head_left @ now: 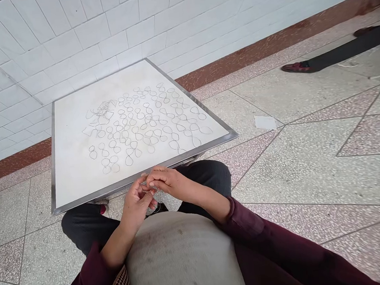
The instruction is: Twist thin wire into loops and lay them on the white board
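Observation:
My left hand (140, 196) and my right hand (165, 180) meet over my lap, just off the near edge of the white table. Both sets of fingers are pinched around a thin wire loop (159, 202), which hangs below the fingertips and is partly hidden by them. On the table lie many thin wire loops (148, 119), most of them twisted into figure-eight shapes and spread over the middle and right. A tangled heap of bent wire pieces (103, 111) lies toward the table's back left.
The white table (74, 170) has a metal rim and stands near a white tiled wall (94, 35). A person's leg and dark red shoe (298, 67) show at the right. A white paper scrap (264, 122) lies on the speckled floor (311, 163).

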`<action>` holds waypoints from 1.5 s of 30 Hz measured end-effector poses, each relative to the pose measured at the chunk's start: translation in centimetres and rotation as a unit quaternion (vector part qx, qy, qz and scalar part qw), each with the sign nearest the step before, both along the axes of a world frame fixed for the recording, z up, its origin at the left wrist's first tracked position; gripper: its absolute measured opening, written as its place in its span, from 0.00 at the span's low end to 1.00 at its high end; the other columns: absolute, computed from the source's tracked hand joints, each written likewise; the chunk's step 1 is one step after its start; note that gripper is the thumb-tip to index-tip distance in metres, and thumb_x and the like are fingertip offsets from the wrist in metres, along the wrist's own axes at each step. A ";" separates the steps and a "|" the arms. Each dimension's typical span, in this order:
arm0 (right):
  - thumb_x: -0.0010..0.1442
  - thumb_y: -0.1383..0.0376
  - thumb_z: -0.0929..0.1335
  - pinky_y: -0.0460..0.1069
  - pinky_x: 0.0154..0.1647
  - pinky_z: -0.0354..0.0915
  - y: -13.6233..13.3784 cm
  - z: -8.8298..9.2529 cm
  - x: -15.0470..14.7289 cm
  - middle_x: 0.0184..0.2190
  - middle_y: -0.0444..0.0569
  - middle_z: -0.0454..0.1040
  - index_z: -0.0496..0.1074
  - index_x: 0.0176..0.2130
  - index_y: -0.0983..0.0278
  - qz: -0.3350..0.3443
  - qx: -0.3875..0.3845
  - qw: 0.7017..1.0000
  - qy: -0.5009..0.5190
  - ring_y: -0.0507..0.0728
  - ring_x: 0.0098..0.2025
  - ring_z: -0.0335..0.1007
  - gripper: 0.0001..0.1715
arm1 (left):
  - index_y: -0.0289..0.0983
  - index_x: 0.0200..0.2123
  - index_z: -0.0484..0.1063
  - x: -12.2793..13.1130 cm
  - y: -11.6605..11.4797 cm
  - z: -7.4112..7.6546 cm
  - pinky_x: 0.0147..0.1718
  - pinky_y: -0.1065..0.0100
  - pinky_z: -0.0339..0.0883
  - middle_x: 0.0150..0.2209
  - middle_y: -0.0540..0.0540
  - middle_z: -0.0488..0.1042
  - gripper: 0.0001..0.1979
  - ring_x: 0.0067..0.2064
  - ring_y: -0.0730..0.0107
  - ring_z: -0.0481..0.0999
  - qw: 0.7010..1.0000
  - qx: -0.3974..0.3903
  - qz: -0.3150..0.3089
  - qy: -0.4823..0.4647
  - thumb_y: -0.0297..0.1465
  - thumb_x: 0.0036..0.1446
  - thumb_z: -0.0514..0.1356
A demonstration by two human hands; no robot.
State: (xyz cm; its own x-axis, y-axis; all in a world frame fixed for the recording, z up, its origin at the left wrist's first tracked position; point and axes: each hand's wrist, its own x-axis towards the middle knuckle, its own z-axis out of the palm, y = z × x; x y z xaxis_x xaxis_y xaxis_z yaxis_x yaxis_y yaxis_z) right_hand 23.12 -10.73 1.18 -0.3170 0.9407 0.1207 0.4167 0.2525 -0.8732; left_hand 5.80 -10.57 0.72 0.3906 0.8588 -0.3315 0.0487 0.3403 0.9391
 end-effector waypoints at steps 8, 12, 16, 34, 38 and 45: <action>0.66 0.72 0.61 0.46 0.37 0.61 -0.2 0.3 0.0 0.33 0.46 0.69 0.71 0.33 0.62 -0.008 0.002 1.000 -0.010 0.52 0.36 0.65 0.13 | 0.40 0.52 0.69 -0.1 0.1 -0.2 0.26 0.68 0.72 0.41 0.46 0.73 0.23 0.28 0.74 0.75 1.000 0.004 -0.019 0.013 0.29 0.51 0.63; 0.66 0.71 0.61 0.47 0.38 0.62 -0.1 0.4 0.0 0.33 0.46 0.69 0.71 0.34 0.62 -0.007 0.003 1.000 -0.014 0.53 0.37 0.66 0.13 | 0.39 0.51 0.69 -0.1 0.1 -0.1 0.29 0.68 0.72 0.37 0.48 0.73 0.23 0.30 0.73 0.74 1.000 0.017 -0.021 0.009 0.26 0.49 0.63; 0.67 0.70 0.61 0.47 0.39 0.63 -0.1 0.2 0.0 0.32 0.46 0.69 0.72 0.33 0.62 -0.004 0.006 1.000 -0.021 0.53 0.38 0.66 0.14 | 0.37 0.50 0.70 0.0 0.0 -0.2 0.30 0.68 0.71 0.33 0.48 0.74 0.22 0.31 0.72 0.74 1.000 0.020 -0.012 0.005 0.27 0.49 0.63; 0.60 0.52 0.68 0.47 0.29 0.65 -1.6 -3.6 -3.3 0.31 0.44 0.69 0.67 0.37 0.62 -0.099 -0.170 0.945 0.262 0.52 0.31 0.64 0.15 | 0.35 0.50 0.69 -0.2 0.9 -0.3 0.38 0.67 0.70 0.29 0.51 0.76 0.24 0.32 0.72 0.77 0.974 0.005 0.203 -0.100 0.33 0.50 0.68; 0.61 0.54 0.67 0.48 0.32 0.66 -1.8 -3.0 -4.1 0.32 0.45 0.71 0.68 0.38 0.61 -0.112 -0.159 0.942 0.275 0.52 0.32 0.66 0.13 | 0.36 0.49 0.70 -0.3 1.0 -0.4 0.40 0.67 0.70 0.30 0.50 0.76 0.22 0.34 0.72 0.77 0.971 0.017 0.217 -0.099 0.33 0.51 0.68; 0.59 0.61 0.68 0.48 0.34 0.66 -1.6 -2.9 -5.0 0.36 0.46 0.73 0.68 0.41 0.61 -0.125 -0.122 0.942 0.288 0.53 0.36 0.69 0.09 | 0.37 0.48 0.71 -0.2 1.6 -0.6 0.43 0.64 0.70 0.29 0.51 0.75 0.20 0.36 0.71 0.77 0.968 0.048 0.231 -0.084 0.34 0.52 0.68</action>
